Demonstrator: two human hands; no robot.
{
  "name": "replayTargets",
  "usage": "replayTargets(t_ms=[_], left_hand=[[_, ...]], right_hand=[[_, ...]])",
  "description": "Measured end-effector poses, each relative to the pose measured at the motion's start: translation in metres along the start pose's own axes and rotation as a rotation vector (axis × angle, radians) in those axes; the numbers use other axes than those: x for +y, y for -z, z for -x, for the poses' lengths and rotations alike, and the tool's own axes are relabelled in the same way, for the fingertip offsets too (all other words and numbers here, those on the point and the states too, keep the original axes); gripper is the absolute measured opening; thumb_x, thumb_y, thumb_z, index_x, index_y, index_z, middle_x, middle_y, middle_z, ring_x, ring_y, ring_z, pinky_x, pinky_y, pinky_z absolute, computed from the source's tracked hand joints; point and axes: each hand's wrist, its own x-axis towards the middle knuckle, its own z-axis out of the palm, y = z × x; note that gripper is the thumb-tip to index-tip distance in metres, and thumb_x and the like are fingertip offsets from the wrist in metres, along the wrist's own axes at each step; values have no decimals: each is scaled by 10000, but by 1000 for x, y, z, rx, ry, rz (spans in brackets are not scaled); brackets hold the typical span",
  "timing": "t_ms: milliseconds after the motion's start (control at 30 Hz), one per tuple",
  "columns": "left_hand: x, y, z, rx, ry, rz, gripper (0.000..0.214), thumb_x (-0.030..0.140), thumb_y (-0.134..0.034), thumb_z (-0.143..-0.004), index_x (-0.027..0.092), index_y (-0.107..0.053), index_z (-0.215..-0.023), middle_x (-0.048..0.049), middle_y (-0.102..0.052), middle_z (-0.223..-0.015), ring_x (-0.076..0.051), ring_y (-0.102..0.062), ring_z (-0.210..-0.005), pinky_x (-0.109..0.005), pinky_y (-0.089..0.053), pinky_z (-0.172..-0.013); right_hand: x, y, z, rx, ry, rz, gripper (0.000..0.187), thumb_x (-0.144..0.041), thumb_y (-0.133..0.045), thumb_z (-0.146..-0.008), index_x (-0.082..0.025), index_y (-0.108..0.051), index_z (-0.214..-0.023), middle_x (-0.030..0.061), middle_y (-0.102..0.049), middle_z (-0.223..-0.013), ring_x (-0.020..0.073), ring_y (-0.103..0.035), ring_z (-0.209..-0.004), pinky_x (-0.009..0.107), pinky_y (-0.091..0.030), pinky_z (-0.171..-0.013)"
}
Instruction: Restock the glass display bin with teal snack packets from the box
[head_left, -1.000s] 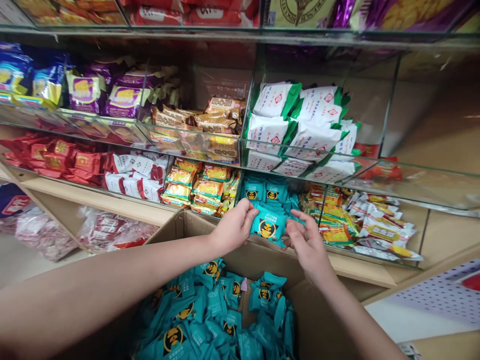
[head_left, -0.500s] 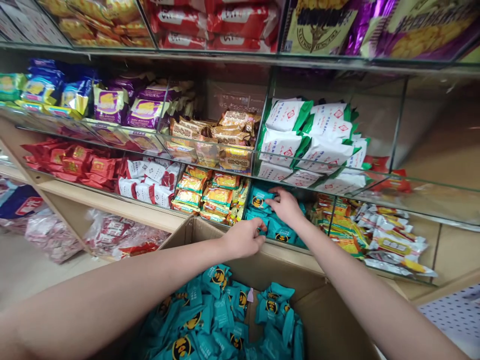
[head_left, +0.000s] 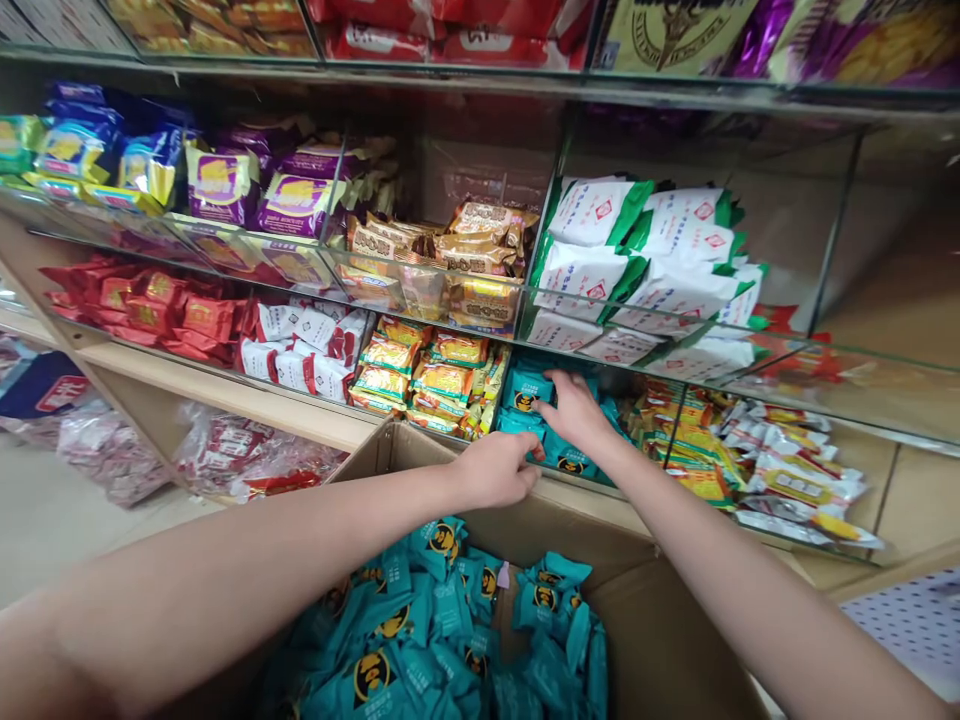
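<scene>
Teal snack packets (head_left: pixel 525 392) with a yellow-and-black round logo lie in a glass-fronted shelf compartment. My right hand (head_left: pixel 574 410) reaches into that compartment, fingers curled down onto the packets there. My left hand (head_left: pixel 496 468) hovers at the compartment's front edge, fingers loosely bent and touching the nearest teal packets; I cannot see anything held in it. Below both arms, an open cardboard box (head_left: pixel 652 630) holds several more of the same teal packets (head_left: pixel 442 630).
Neighbouring compartments hold orange-green packets (head_left: pixel 427 375), red-and-white packets (head_left: pixel 300 345), red packets (head_left: pixel 150 310) and yellow-white packets (head_left: pixel 757 460). Above sit white-green bags (head_left: pixel 637 260), brown packets (head_left: pixel 450 250) and purple bags (head_left: pixel 255 190). Clear bags of red sweets (head_left: pixel 240 455) lie on the low shelf.
One second ago both hands held a teal packet in front of the compartment. My right hand has since pushed into the compartment, and my left hand has dropped to its front edge.
</scene>
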Motion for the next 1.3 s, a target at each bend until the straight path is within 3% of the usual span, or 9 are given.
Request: replayTargets(t_ms=[133, 200, 333, 433, 533, 767, 967, 1167, 1300], left_hand=[[0, 4, 0, -29, -1, 8, 230, 242, -442, -728, 183, -556, -919, 3, -576, -617, -134, -515, -552, -227, -340, -517], [-1, 6, 0, -61, -1, 22, 222, 236, -432, -737, 184, -558, -912, 8, -576, -605, -128, -524, -553, -216, -348, -515], [-3, 7, -1, -136, 15, 82, 226, 253, -401, -765, 187, -533, -937, 32, -566, -558, -110, -532, -522, -195, -356, -499], [-2, 8, -1, -160, 33, 107, 230, 267, -414, -761, 181, -518, -948, 36, -564, -566, -105, -537, -519, -192, -357, -501], [0, 9, 0, -172, 35, 97, 246, 279, -441, -749, 184, -511, -965, 32, -577, -606, -105, -544, -538, -192, -359, -508], [0, 10, 1, -193, 29, 74, 274, 297, -466, -738, 197, -502, -991, 26, -594, -667, -111, -548, -561, -201, -358, -520], [0, 10, 2, -195, 25, 78, 282, 307, -476, -731, 198, -502, -990, 26, -575, -642, -115, -545, -567, -205, -350, -515], [4, 12, 5, -175, 14, 92, 290, 287, -489, -720, 186, -513, -991, 24, -568, -624, -116, -543, -564, -202, -343, -506], [4, 11, 6, -161, -13, 94, 303, 293, -498, -713, 177, -523, -992, 12, -573, -623, -127, -544, -567, -205, -355, -504]], right_hand=[[-14, 25, 38, 257, 152, -180, 154, -271, -495, -771, -154, -529, -865, 74, -529, -850, 172, -512, -774, 289, -402, -728], [-25, 33, 73, 223, 266, -302, 153, -285, -436, -811, -184, -504, -718, 16, -500, -683, 127, -481, -628, 244, -396, -614], [-43, 13, 147, -539, 552, -200, 229, -341, -427, -810, -183, -569, -726, 33, -557, -701, 142, -522, -670, 245, -409, -615], [-44, -23, 185, -987, 393, -46, 390, -388, -558, -704, -133, -570, -999, 144, -527, -1084, 259, -515, -975, 322, -428, -776], [-40, -52, 201, -1158, 177, 4, 664, -269, -668, -575, -108, -451, -1181, 191, -414, -1242, 325, -420, -1117, 371, -389, -873], [-37, -73, 201, -1131, -42, -45, 786, -161, -727, -424, -115, -447, -1157, 152, -523, -1141, 292, -499, -1037, 350, -404, -863], [-30, -77, 195, -1122, -7, -17, 555, -333, -714, -456, -156, -591, -966, 128, -510, -1116, 310, -454, -1059, 415, -363, -881], [-33, -69, 194, -1105, -52, -138, 439, -345, -663, -540, -239, -562, -954, 1, -608, -861, 234, -558, -877, 455, -376, -831], [-37, -70, 199, -1048, 10, -78, 196, -361, -663, -547, -239, -589, -681, 5, -616, -759, 273, -571, -853, 495, -373, -811]])
